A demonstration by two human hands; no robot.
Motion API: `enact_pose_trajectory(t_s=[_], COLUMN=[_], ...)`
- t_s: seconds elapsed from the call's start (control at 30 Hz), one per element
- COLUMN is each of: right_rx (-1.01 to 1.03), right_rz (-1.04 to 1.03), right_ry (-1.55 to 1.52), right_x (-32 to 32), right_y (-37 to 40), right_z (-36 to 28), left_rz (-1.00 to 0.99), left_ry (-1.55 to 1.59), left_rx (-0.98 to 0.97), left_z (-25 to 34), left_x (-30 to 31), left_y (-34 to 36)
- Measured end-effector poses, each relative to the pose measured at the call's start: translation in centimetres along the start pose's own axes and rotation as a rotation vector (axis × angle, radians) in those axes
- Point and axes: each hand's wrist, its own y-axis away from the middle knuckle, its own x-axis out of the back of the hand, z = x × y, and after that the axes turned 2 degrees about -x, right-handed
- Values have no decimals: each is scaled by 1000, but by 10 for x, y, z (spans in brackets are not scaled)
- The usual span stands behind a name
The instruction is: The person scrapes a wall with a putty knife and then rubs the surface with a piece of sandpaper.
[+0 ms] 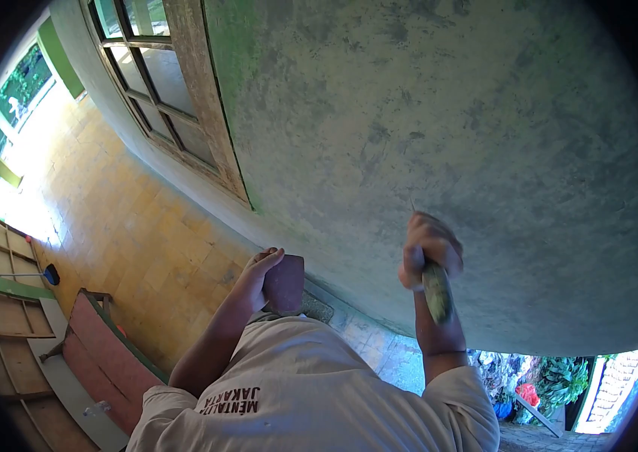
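Observation:
My left hand (256, 280) grips a reddish-brown, flat-looking rectangular piece (285, 285) in front of my shirt, thumb over its upper edge. I cannot make out its exact kind. My right hand (432, 246), slightly blurred, is wrapped round a tool with a thick, worn greenish handle (438, 294). The handle's end points back toward me, and a thin edge shows beyond my fingers, close to the wall (379, 135). Most of the tool's front is hidden by the hand. Grey-green and blotchy, the wall has dark scuffed patches all over.
A wooden-framed window (157, 83) is set in the wall at upper left. Yellow tiled floor (146, 226) runs along the wall. A reddish wooden bench (100, 361) stands at lower left, near a blue broom head (51, 274). Plants (560, 380) show at lower right.

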Motion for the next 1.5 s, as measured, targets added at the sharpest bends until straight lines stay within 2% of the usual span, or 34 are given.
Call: enact_pose_trajectory(t_s=[0.1, 0.17, 0.2, 0.23, 0.3, 0.33, 0.43, 0.47, 0.5, 0.6, 0.7, 0.77, 0.83, 0.87, 0.97, 1.0, 1.07, 1.1, 1.17, 1.23, 1.3, 1.33, 1.37, 1.43, 1.5], right_rx=[60, 21, -21, -14, 63, 92, 67, -83, -78, 10, 117, 41, -56, 39, 102, 97, -141, -134, 57, 77, 67, -152, -146, 38, 75], right_rz=[10, 18, 30, 27, -14, 38, 24, 44, 47, 140, 52, 16, 70, 68, -12, -9, 89, 80, -9, -30, -67, 50, 48, -15, -30], right_ry=[-143, 170, 46, 48, -56, -168, -41, 32, 36, -199, -90, -23, -47, -121, -101, -97, -47, -49, -109, -168, -18, -55, -52, -73, -128], right_x=[2, 3, 1, 2, -2, -5, -2, 3, 3, -6, -5, 1, -8, -9, -9, -8, -4, -4, -8, -7, -2, -7, -4, -6, -4], right_y=[-10, -4, -4, -6, -10, -12, -10, 5, 5, 0, -12, 8, 4, 0, -10, -3, 12, 8, 0, -3, 3, 8, 11, 0, -14], right_z=[-9, 13, 17, 15, 0, -8, 5, 24, 22, 9, 2, 22, 20, 13, -3, 5, 29, 26, 8, 4, 24, 30, 30, 14, -8], left_rz=[-51, -43, -50, -50, -47, -49, -27, -6, -10, -84, -53, -46, -55, -57, -71, -71, -80, -84, -66, -54, -45, -52, -61, -67, -69], left_ry=[-2, 6, 3, 8, 10, 8, 1, -4, -8, 14, 11, -8, 0, 6, 3, 0, -3, 5, 19, 15, -2, -8, -8, 7, 17], left_rx=[18, 30, 33, 27, 22, 18, 29, 38, 35, 28, 48, 51, 49, 51, 56, 62, 55, 47, 59, 61, 75, 74, 66, 56, 55], left_z=[0, 2, 2, 2, 0, -2, -3, -2, -3, -7, -7, -6, -5, -5, -7, -7, -5, -5, -4, -3, -3, -4, -4, -2, -3], left_x=[2, -2, -4, -6, -4, -1, -5, -7, -4, 4, 4, 4, 1, 1, 5, 6, 4, 3, 3, 2, 3, 5, 4, 3, 6], left_y=[-1, 3, 3, 3, 3, 0, 1, 2, 1, -4, -3, 0, 0, 0, -1, 0, -1, -2, -1, -1, 0, -1, -3, -3, -3])
